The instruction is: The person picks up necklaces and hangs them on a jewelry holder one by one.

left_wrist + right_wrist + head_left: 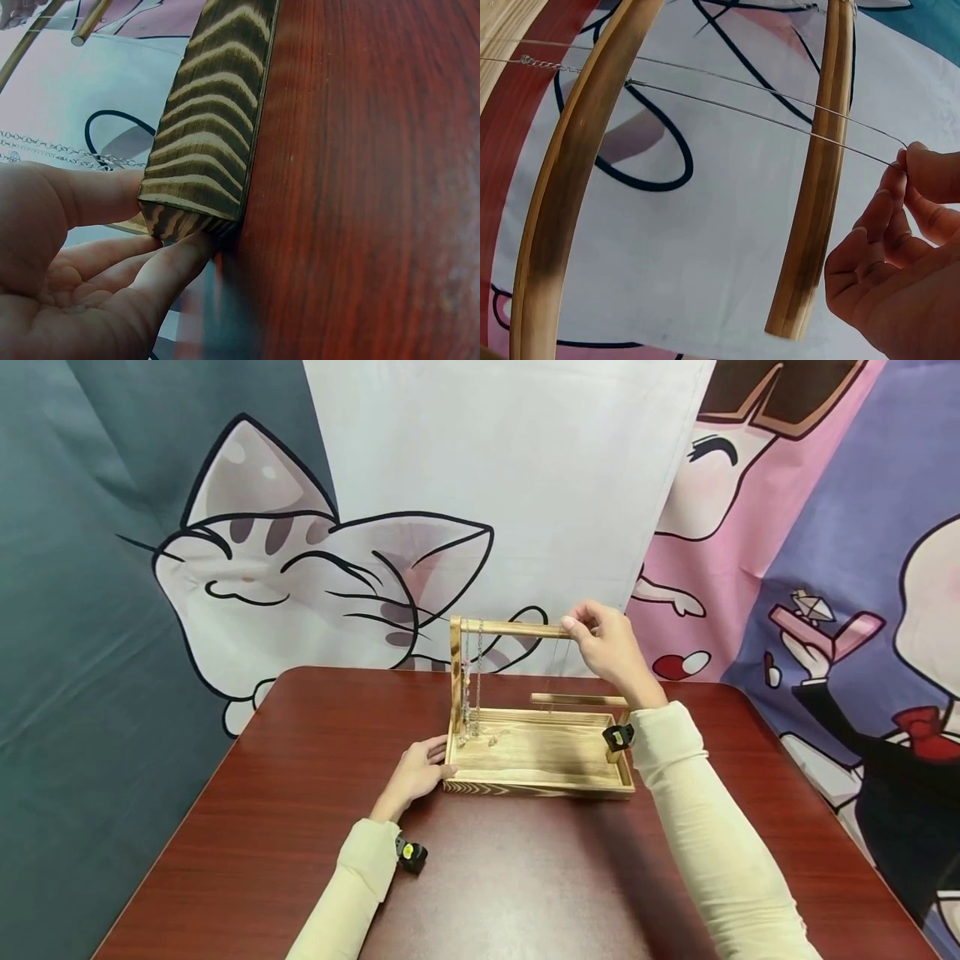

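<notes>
A wooden jewelry stand (551, 756) has a shallow tray, a tall left post and an upper bar (510, 628). My left hand (416, 772) grips the tray's front left corner, thumb over the wall; the left wrist view shows the striped tray side (206, 112) against the thumb and fingers. Beyond the upper bar's free end, my right hand (606, 639) pinches a thin silver necklace (720, 106) between thumb and fingertips. In the right wrist view its two strands run taut past both bars. Several necklaces (479, 681) hang at the upper bar's left end.
A lower bar (573, 699) stands at the tray's right rear. Something small (492, 741) lies in the tray. Red-brown tabletop (300, 810) surrounds the stand, with a cartoon-printed cloth (510, 460) behind it.
</notes>
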Motion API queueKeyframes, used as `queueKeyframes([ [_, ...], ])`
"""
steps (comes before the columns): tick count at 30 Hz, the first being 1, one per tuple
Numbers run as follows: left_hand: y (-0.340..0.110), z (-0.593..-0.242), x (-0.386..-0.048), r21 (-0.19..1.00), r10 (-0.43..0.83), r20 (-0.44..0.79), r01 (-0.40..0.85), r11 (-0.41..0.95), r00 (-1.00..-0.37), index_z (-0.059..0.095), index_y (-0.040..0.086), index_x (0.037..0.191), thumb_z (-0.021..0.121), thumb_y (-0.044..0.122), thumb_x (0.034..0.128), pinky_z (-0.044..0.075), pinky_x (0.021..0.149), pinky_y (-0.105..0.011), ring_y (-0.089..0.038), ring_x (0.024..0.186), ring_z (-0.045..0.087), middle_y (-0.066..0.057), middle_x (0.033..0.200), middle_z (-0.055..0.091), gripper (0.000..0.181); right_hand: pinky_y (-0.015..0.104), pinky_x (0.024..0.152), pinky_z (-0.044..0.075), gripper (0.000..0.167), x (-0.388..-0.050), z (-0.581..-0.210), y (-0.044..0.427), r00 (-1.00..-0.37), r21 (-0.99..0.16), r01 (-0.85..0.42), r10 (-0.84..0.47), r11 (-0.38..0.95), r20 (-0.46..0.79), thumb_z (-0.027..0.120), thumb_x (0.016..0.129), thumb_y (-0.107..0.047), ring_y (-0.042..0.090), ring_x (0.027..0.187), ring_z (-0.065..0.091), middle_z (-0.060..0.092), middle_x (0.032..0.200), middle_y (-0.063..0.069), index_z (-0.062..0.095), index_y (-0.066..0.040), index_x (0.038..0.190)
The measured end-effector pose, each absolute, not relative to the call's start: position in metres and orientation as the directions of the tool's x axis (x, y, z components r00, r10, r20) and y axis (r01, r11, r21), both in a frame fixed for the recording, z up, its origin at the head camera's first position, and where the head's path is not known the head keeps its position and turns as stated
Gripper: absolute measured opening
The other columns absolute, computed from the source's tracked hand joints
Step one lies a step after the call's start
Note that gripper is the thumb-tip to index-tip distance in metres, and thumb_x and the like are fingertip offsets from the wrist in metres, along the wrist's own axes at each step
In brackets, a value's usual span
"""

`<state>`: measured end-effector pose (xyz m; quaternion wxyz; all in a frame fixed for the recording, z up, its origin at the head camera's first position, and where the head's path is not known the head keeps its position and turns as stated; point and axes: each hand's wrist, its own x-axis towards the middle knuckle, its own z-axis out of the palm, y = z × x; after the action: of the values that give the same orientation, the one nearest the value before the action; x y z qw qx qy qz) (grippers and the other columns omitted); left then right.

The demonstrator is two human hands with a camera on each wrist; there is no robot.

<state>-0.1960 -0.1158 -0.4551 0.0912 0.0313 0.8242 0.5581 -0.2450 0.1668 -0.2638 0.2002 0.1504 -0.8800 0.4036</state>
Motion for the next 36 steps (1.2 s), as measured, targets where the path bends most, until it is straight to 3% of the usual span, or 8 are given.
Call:
queueKeyframes([
  [15, -0.116, -0.457, -0.196, 0.939, 0.162, -0.1, -0.039, 0.342, -0.982, 0.043, 0.004, 0.136, 0.065, 0.003, 0.0804, 0.043, 0.097, -0.039, -0.028, 0.12, 0.049, -0.017, 0.13, 0.051, 0.06, 0.026, 0.054, 0.037, 0.021, -0.241, -0.269, 0.201, -0.876, -0.626, -0.392, -0.066, 0.674, 0.478, 0.059, 0.09, -0.026, 0.017, 0.06, 0.046, 0.056, 0.071, 0.009, 0.061, -0.007, 0.083],
  [36, -0.117, -0.458, -0.197, 0.93, 0.159, -0.108, -0.044, 0.364, -0.981, 0.043, 0.006, 0.137, 0.065, 0.005, 0.081, 0.045, 0.094, -0.037, -0.025, 0.121, 0.049, -0.014, 0.131, 0.051, 0.06, 0.019, 0.058, 0.038, 0.023, -0.239, -0.279, 0.248, -0.857, -0.58, -0.339, 0.012, 0.741, 0.515, 0.06, 0.089, -0.026, 0.012, 0.066, 0.05, 0.057, 0.075, 0.006, 0.063, -0.004, 0.085],
])
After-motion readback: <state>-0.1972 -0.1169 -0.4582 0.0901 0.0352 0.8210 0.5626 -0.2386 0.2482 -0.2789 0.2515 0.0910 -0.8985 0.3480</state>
